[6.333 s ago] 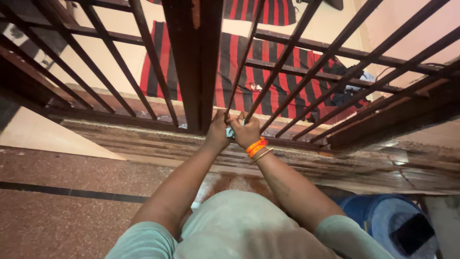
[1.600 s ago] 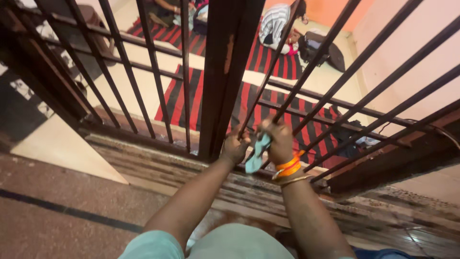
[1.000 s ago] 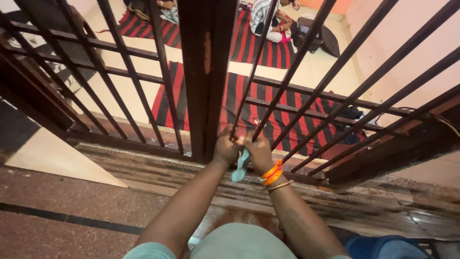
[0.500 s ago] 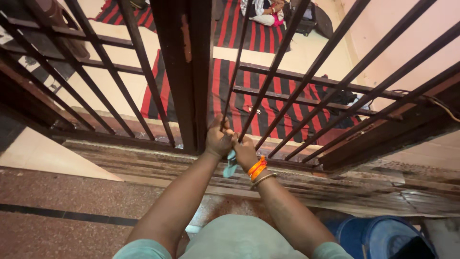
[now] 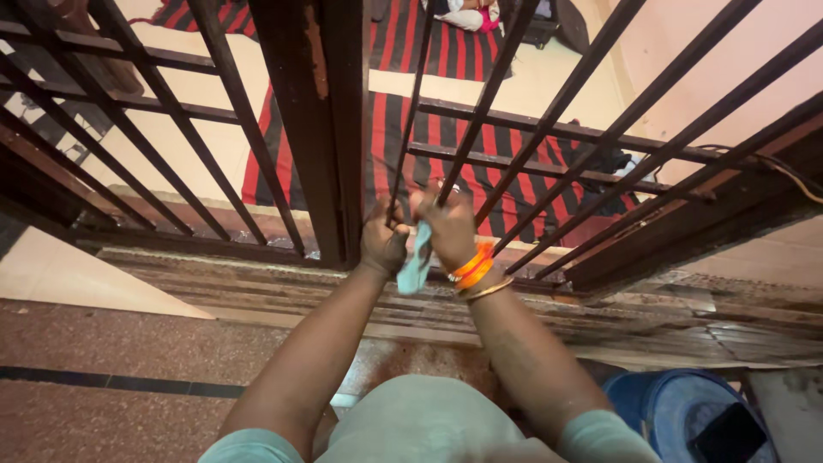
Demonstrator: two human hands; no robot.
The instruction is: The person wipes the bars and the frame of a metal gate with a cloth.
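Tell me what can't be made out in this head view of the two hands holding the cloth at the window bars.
- Light blue cloth: mostly hidden between the left hand and right hand; its full shape can't be told.
- Fingers of both hands: curled behind the thin dark metal bar, motion-blurred.
- Person seated on the red and black striped mat: cut off by the top edge.
- Round blue plastic drum: cut off by the bottom edge.

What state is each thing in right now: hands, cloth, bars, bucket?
Left hand: closed around a thin bar.
Right hand: closed on the cloth against a bar.
Cloth: crumpled, tail hanging down.
Window bars: fixed, dark, paint chipped.
Blue bucket: upright, dark flat thing on top.
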